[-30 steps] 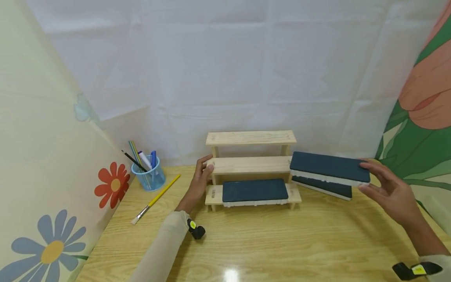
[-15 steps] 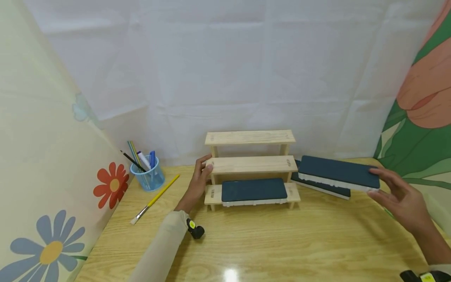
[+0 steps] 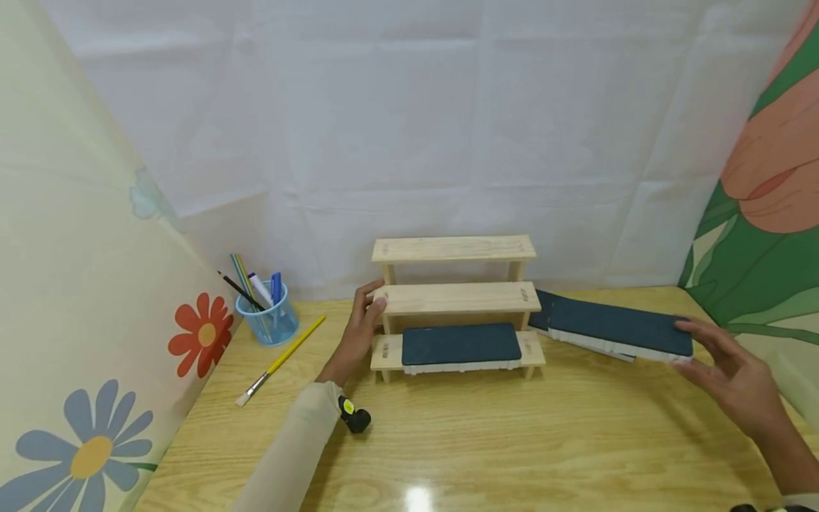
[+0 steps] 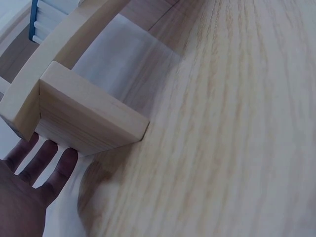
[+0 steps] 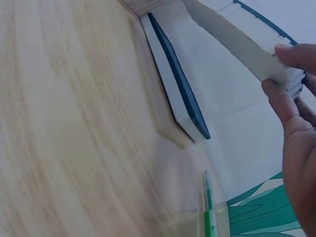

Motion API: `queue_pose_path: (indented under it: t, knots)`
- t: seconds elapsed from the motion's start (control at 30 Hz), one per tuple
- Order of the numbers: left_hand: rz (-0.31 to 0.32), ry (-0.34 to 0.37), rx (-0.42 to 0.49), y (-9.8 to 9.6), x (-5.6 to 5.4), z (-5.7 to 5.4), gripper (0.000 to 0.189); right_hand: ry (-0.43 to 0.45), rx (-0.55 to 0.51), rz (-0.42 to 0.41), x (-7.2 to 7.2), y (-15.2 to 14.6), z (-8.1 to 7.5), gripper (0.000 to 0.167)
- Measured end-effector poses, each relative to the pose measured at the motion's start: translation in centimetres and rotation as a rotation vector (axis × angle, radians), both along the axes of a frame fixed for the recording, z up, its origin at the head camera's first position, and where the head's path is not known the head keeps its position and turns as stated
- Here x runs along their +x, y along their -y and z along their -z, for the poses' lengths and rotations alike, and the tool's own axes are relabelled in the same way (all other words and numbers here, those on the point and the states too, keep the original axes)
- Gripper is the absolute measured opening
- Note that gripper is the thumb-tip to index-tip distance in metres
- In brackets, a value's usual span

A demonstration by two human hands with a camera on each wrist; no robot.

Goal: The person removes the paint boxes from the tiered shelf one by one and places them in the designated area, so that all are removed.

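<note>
In the head view a three-tier wooden stand (image 3: pixel 457 297) stands at the middle back. My left hand (image 3: pixel 360 327) clasps the left end of its middle shelf, thumb in front and fingertips against the side leg. Far right, my right hand (image 3: pixel 736 373) pinches the right end of a flat case (image 3: pixel 617 327) with a dark blue top and white sides. In the right wrist view its white underside shows ridges. A similar case (image 5: pixel 175 79) lies on the table below, mostly hidden under the held one in the head view. Another such case (image 3: pixel 461 345) rests on the lowest shelf.
Left of the stand, a light blue cup (image 3: pixel 275 323) holds several pens and pencils. A yellow paintbrush (image 3: pixel 281 360) lies beside it. Near the right wall a green pen (image 5: pixel 209 207) shows in the right wrist view. White cloth (image 3: pixel 409 142) hangs behind.
My right hand has moved right and down with its case, away from the stand's middle shelf and over the case on the table. The left hand stays at the stand.
</note>
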State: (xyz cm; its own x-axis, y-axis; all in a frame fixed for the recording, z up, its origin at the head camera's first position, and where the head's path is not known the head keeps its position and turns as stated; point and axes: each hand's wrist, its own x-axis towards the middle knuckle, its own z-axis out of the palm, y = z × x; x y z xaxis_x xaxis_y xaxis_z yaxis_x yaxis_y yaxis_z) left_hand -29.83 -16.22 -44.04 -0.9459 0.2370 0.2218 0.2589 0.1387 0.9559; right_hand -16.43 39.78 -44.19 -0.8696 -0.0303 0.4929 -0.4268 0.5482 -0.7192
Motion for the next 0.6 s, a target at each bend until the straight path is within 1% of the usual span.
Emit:
queue_pose_path:
  t: [0.03,0.1,0.3,0.47,0.5,0.6]
  knots:
    - [0.000,-0.002,-0.001,-0.1,0.1,-0.3,0.050,0.001,-0.003,-0.007,0.0,0.0,0.1,0.066]
    - [-0.004,0.000,-0.008,-0.1,0.2,-0.6,0.050,0.002,-0.009,-0.025,0.0,0.0,0.4,0.065]
    - [-0.009,-0.010,-0.015,-0.1,0.3,-0.5,0.049,0.005,0.000,-0.070,0.2,0.2,1.2,0.065]
    - [-0.012,-0.014,-0.018,-0.1,0.2,-0.5,0.049,0.035,0.007,-0.065,0.2,0.5,1.7,0.063]
    - [-0.011,-0.014,-0.018,-0.1,0.1,-0.4,0.049,0.041,0.006,-0.061,0.2,0.5,1.7,0.062]
    - [-0.008,-0.015,-0.006,0.1,-0.6,0.6,0.049,0.065,0.000,-0.054,0.2,0.6,1.9,0.062]
